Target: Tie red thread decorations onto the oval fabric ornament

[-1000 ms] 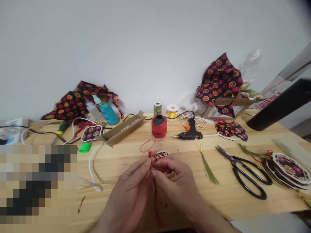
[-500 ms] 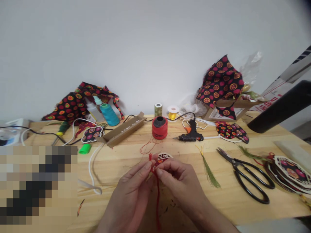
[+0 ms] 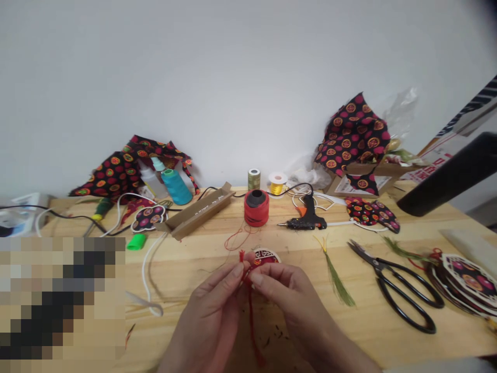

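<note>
My left hand point(image 3: 215, 292) pinches a red cord point(image 3: 242, 256) between thumb and fingers, its frayed tip poking up above them. Close beside it, my right hand point(image 3: 293, 292) is closed, thumb and forefinger pressed together at the same red cord. A rounded ornament point(image 3: 267, 255) with a pale fretwork rim and dark red patterned fabric shows behind the right fingers, which partly hide it. From between the hands a red strand point(image 3: 251, 321) hangs down toward me. Just beyond stands a spool of red thread point(image 3: 256, 210), a loose loop of thread lying before it.
Right of the hands lie a green tassel point(image 3: 337, 277), black-handled scissors point(image 3: 404, 290) and stacked fabric ornaments point(image 3: 469, 282). A black glue gun point(image 3: 306, 220) rests farther back. A long cardboard box point(image 3: 202, 211), a teal thread cone point(image 3: 176, 187) and a green cap point(image 3: 136, 242) are at left.
The right fingers have shifted slightly, and more of the ornament's pale rim shows. The hanging red strand has swung a little. Both hands keep their pinch; the whole view has moved slightly.
</note>
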Demonstrator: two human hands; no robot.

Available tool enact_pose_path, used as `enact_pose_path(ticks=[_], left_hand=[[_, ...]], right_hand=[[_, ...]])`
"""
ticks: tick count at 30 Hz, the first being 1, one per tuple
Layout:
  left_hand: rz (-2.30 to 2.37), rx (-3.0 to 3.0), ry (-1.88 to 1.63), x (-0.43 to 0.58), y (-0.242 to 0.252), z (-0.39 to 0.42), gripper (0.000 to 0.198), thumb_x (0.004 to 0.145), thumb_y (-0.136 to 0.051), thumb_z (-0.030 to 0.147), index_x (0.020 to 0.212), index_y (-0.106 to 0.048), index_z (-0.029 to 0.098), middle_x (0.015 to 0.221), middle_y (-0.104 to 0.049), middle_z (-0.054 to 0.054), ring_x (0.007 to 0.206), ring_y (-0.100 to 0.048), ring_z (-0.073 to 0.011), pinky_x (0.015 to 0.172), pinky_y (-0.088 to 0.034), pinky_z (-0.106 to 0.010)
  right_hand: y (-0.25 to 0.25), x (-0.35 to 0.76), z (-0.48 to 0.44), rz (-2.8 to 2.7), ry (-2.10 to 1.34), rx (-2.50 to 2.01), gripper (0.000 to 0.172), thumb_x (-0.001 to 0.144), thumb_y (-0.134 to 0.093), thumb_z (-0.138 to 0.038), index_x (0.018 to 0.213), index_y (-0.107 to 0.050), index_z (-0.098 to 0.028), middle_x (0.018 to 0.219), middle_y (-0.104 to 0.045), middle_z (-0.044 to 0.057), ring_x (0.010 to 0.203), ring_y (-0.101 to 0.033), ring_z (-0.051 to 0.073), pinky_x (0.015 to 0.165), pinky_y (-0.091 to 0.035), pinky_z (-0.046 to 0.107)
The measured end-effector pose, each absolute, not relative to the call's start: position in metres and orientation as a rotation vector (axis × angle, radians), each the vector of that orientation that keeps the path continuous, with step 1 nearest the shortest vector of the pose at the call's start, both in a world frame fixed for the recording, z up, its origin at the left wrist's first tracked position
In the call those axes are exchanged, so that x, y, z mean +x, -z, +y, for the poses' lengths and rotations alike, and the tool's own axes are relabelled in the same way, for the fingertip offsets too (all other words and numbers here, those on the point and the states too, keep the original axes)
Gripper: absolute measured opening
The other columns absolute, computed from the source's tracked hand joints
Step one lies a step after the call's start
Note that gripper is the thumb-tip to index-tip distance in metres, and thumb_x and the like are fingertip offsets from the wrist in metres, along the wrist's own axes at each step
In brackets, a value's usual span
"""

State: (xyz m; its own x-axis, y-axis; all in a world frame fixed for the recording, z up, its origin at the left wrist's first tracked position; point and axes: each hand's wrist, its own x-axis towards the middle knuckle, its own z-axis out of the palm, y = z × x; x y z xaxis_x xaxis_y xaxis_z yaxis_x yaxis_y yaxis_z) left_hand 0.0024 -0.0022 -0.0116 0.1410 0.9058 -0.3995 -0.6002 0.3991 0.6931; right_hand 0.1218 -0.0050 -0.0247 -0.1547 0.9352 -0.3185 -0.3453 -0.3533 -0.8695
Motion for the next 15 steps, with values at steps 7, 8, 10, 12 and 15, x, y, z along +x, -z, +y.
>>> enact_pose_path(ticks=[7, 8, 10, 12, 15], left_hand=[[0.886, 0.437, -1.109, 0.0035, 0.0139, -0.002, 0.012, 0.078, -0.063, 0.016, 0.083, -0.073, 0.013, 0.091, -0.072, -0.007, 0.101, -0.06, -0.0198, 0.092, -0.044, -0.028], [0.886, 0.437, -1.109, 0.0038, 0.014, -0.0019, 0.012, 0.078, -0.062, 0.015, 0.083, -0.073, 0.014, 0.091, -0.072, -0.007, 0.102, -0.06, -0.0202, 0.093, -0.044, -0.029], [0.878, 0.433, -1.104, 0.0043, 0.0141, -0.0021, 0.012, 0.078, -0.062, 0.014, 0.082, -0.074, 0.014, 0.09, -0.072, -0.007, 0.102, -0.06, -0.0208, 0.094, -0.043, -0.031], [0.868, 0.439, -1.108, 0.0045, 0.0143, -0.0026, 0.012, 0.078, -0.062, 0.014, 0.081, -0.074, 0.015, 0.09, -0.072, -0.007, 0.102, -0.059, -0.0211, 0.095, -0.043, -0.032], [0.884, 0.436, -1.109, 0.0044, 0.0145, -0.0036, 0.013, 0.077, -0.062, 0.014, 0.083, -0.074, 0.014, 0.091, -0.072, -0.007, 0.102, -0.059, -0.0205, 0.093, -0.044, -0.029]], right_hand=[[0.0245, 0.1188, -0.0011, -0.777, -1.661, -1.102, 0.018, 0.061, -0.075, -0.028, 0.065, -0.065, -0.014, 0.069, -0.064, 0.0, 0.068, -0.054, 0.011, 0.068, -0.04, 0.024], [0.0245, 0.1186, -0.0008, -0.771, -1.655, -1.1, 0.018, 0.061, -0.075, -0.028, 0.064, -0.065, -0.014, 0.069, -0.064, 0.0, 0.068, -0.054, 0.011, 0.068, -0.04, 0.024], [0.0242, 0.1187, -0.0006, -0.763, -1.643, -1.101, 0.016, 0.06, -0.076, -0.026, 0.062, -0.065, -0.014, 0.066, -0.064, -0.001, 0.066, -0.054, 0.011, 0.067, -0.04, 0.024], [0.0237, 0.1193, -0.001, -0.764, -1.636, -1.099, 0.016, 0.06, -0.076, -0.026, 0.061, -0.066, -0.014, 0.065, -0.063, -0.001, 0.065, -0.053, 0.01, 0.066, -0.04, 0.023], [0.0229, 0.1206, -0.0019, -0.757, -1.634, -1.089, 0.014, 0.06, -0.076, -0.025, 0.061, -0.066, -0.014, 0.066, -0.064, -0.001, 0.065, -0.053, 0.01, 0.066, -0.039, 0.022]])
